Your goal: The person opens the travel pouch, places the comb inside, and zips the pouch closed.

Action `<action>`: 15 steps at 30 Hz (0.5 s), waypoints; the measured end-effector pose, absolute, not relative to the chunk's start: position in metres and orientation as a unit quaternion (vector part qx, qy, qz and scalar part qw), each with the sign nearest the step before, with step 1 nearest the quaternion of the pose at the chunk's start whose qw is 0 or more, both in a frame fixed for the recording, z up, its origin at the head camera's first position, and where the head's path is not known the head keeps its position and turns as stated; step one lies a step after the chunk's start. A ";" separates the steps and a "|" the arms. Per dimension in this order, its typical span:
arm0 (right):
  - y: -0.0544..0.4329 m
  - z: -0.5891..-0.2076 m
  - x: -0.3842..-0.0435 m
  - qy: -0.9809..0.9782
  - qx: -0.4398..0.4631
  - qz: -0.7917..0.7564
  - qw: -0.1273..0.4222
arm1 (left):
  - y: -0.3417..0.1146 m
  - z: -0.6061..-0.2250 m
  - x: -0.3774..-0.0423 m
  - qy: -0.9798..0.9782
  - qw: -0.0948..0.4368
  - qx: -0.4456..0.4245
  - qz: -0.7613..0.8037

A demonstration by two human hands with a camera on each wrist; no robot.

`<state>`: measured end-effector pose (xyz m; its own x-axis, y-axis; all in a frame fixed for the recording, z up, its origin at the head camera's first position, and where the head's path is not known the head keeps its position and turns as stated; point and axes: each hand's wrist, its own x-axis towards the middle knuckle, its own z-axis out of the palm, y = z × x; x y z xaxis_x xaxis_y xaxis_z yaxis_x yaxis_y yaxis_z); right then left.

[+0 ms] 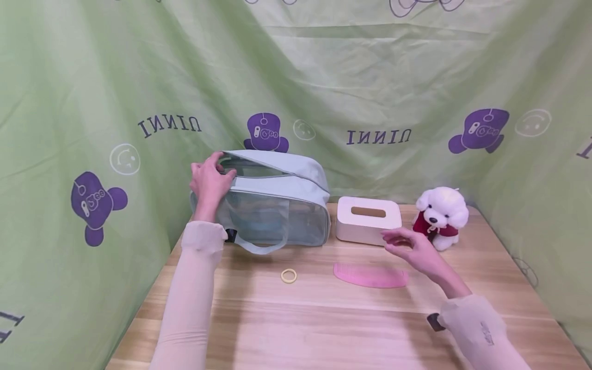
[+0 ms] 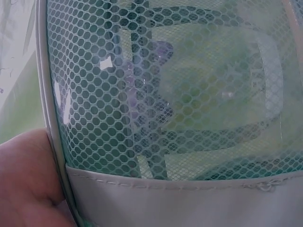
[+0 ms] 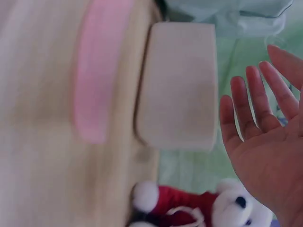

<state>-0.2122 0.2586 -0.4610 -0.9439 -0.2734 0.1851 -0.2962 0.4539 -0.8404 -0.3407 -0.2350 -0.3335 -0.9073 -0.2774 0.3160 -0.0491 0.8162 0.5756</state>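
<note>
At the back left of the table stands a light blue toiletry bag [image 1: 300, 221] with see-through mesh sides, its top zipper gaping. My left hand [image 1: 210, 184] holds the bag at the left end of that opening, thumb and fingers at the edge. In the left wrist view, part of the hand [image 2: 28, 182] shows beside the bag's piping and mesh panel [image 2: 94, 94]. My right hand [image 1: 418, 253] hovers with nothing in it, fingers extended, near the white tissue box [image 1: 363, 234]. Below it lies a pink comb [image 1: 370, 277]; the right wrist view shows the palm [image 3: 270, 156].
A white plush dog [image 1: 444, 208] in a red top sits right of the tissue box. A small yellow ring [image 1: 289, 276] lies in front of the bag, near its hanging strap [image 1: 259, 250]. Green printed cloth [image 1: 296, 77] surrounds the wooden table [image 1: 296, 324].
</note>
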 end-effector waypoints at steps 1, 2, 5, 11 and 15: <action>0.263 -0.466 -0.209 -0.854 0.166 0.493 0.004 | -0.235 -0.334 -0.341 -0.932 0.197 0.088 -0.293; 0.268 -0.470 -0.206 -0.855 0.165 0.491 -0.003 | -0.234 -0.334 -0.340 -0.931 0.197 0.088 -0.294; 0.280 -0.481 -0.198 -0.858 0.157 0.489 -0.020 | -0.233 -0.334 -0.340 -0.931 0.198 0.090 -0.295; 0.295 -0.498 -0.192 -0.870 0.140 0.470 -0.042 | -0.233 -0.333 -0.339 -0.937 0.188 0.086 -0.282; 0.298 -0.504 -0.189 -0.882 0.126 0.452 -0.053 | -0.234 -0.332 -0.339 -0.941 0.180 0.084 -0.272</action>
